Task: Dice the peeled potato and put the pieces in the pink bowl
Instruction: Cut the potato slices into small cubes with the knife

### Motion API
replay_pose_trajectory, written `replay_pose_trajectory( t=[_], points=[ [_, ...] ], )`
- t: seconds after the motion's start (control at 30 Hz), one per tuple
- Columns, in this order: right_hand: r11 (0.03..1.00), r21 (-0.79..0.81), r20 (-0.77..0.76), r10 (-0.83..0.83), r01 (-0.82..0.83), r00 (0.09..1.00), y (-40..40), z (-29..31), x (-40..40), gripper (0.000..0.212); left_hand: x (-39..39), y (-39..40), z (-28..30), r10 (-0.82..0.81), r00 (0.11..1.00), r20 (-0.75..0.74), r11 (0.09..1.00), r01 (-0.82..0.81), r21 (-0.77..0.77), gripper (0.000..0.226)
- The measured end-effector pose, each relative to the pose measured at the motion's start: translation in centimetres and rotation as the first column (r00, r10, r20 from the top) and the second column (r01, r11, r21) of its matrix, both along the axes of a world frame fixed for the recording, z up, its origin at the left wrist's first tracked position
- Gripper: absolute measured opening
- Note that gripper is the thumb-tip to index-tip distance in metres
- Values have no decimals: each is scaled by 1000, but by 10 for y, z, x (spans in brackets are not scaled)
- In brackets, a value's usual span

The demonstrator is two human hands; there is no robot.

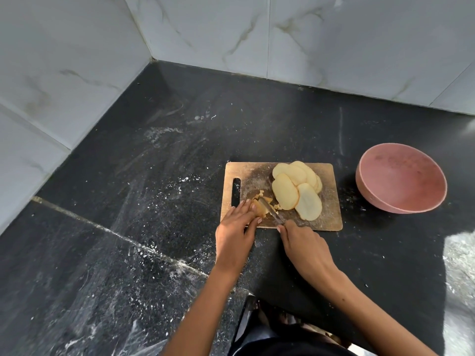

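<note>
I observe a wooden cutting board (326, 214) lying flat on the black counter (154, 176), in a corner formed by white marbled wall tiles (334, 34). On the right half of the board lies an overlapping fan of peeled potato slices (295, 187), pale yellow and lying flat. At the board's near left part sits a smaller potato piece (260, 208), with a few small cut bits (259, 193) just beside it.

The left hand (237, 227) rests on that piece, its fingers (248, 205) extended forward and pressing it down against the board. The right hand (304, 245) grips the handle of a knife (271, 210); its fingers are curled round the handle, which is mostly hidden beneath the hand. The blade runs diagonally away from the hand and meets the held piece right beside the left fingertips.

The pink bowl (401, 201) stands on the counter to the right of the board, apart from it. I see no potato inside it. White specks and streaks mark the counter to the left of the board.
</note>
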State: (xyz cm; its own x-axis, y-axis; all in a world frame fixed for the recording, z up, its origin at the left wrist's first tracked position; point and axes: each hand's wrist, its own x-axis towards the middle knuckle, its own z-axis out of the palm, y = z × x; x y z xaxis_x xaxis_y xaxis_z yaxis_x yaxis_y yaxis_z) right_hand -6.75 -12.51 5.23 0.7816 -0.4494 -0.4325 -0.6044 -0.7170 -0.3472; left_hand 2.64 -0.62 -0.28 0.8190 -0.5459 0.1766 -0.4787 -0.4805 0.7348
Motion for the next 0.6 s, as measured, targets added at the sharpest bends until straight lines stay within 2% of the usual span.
replay_pose_trajectory(
  t=[0.17, 0.3, 0.6],
  points=[
    [998, -58, 33, -20, 22, 999, -3, 2, -1, 29, -1, 1, -5, -2, 1000, 12, 1000, 2, -10, 32],
    [998, -54, -24, 37, -38, 999, 1, 0, -4, 28, 0, 1, -5, -7, 1000, -16, 1000, 6, -22, 32],
    [997, -77, -68, 20, -25, 998, -1, 2, -4, 29, 1, 2, -3, -21, 999, -39, 999, 20, -27, 32]
  ],
)
